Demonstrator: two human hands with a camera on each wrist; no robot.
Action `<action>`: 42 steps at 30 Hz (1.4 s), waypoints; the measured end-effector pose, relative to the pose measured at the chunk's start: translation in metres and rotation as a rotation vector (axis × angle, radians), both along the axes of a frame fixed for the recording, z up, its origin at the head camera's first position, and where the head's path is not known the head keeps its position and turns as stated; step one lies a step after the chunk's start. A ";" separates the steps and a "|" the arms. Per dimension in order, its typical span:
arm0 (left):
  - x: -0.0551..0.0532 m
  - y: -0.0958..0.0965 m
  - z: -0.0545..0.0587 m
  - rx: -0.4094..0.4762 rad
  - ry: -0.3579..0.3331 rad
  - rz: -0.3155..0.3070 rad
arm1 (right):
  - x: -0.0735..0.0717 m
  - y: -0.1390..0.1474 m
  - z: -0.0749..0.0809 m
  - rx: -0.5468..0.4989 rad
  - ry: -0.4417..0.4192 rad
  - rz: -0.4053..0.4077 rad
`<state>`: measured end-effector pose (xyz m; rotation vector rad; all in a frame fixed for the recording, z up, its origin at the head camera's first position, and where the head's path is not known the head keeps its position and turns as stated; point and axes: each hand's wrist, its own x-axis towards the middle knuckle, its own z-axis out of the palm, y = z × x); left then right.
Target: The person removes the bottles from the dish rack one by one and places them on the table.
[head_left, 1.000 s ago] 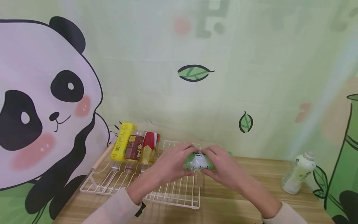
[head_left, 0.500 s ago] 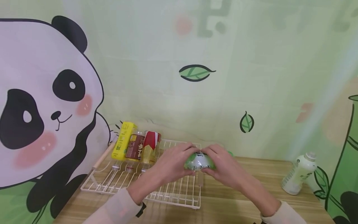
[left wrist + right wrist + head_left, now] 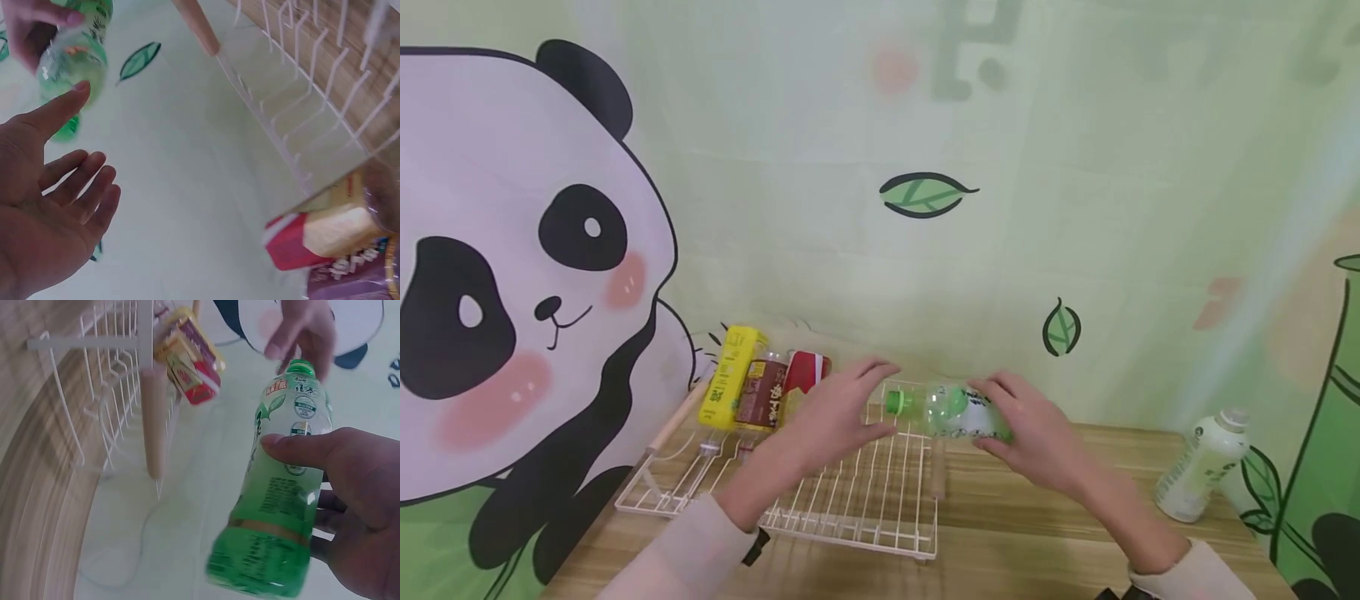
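My right hand (image 3: 1037,429) grips a clear green-tinted drink bottle (image 3: 955,410) round its labelled body. The bottle lies level above the right part of the white wire rack (image 3: 928,553), its green cap (image 3: 895,402) pointing left. In the right wrist view, the thumb lies across the label of the bottle (image 3: 281,481), whose base is darker green. My left hand (image 3: 838,408) is just left of the cap, thumb and fingers spread apart with nothing held. The left wrist view shows the left hand's fingers (image 3: 81,187) loosely extended, the bottle beyond them.
A yellow-labelled bottle (image 3: 730,379), a brown-labelled bottle (image 3: 762,396) and a red-topped bottle (image 3: 806,371) lie side by side on the rack's left. The rack has wooden handles (image 3: 937,471). A white bottle (image 3: 1202,467) stands at the wooden table's right. A panda-print cloth hangs behind.
Both hands held the bottle earlier. The left hand has let go and moved left; the right hand has turned the bottle and shifted it slightly right, so its cap now faces left.
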<state>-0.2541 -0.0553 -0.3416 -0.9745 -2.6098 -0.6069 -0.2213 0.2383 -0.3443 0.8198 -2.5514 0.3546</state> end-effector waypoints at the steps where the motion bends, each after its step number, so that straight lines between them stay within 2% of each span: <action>1: -0.004 -0.005 -0.001 0.025 -0.005 0.027 | 0.001 0.005 0.000 -0.007 -0.010 -0.013; 6: -0.021 -0.031 -0.019 0.162 -0.072 0.162 | 0.003 0.036 -0.002 -0.098 -0.044 -0.049; 10: -0.028 -0.047 -0.036 0.202 -0.118 0.296 | 0.004 0.066 -0.011 -0.183 -0.030 -0.060; 13: -0.032 -0.056 -0.046 0.227 -0.122 0.385 | 0.004 0.093 -0.018 -0.213 0.001 -0.078; 16: -0.037 -0.063 -0.054 0.258 -0.107 0.438 | 0.007 0.117 -0.024 -0.251 0.006 -0.136; 21: -0.043 -0.071 -0.063 0.263 -0.135 0.497 | 0.015 0.152 -0.034 -0.321 -0.062 -0.291; 26: -0.047 -0.074 -0.070 0.250 -0.187 0.543 | 0.014 0.180 -0.050 -0.382 -0.164 -0.378; 29: -0.050 -0.074 -0.072 0.251 -0.210 0.551 | 0.012 0.194 -0.060 -0.376 -0.215 -0.439; 35: -0.052 -0.069 -0.076 0.253 -0.247 0.556 | 0.005 0.210 -0.079 -0.385 -0.234 -0.509; 42: -0.054 -0.064 -0.084 0.247 -0.272 0.576 | 0.006 0.217 -0.101 -0.484 -0.272 -0.512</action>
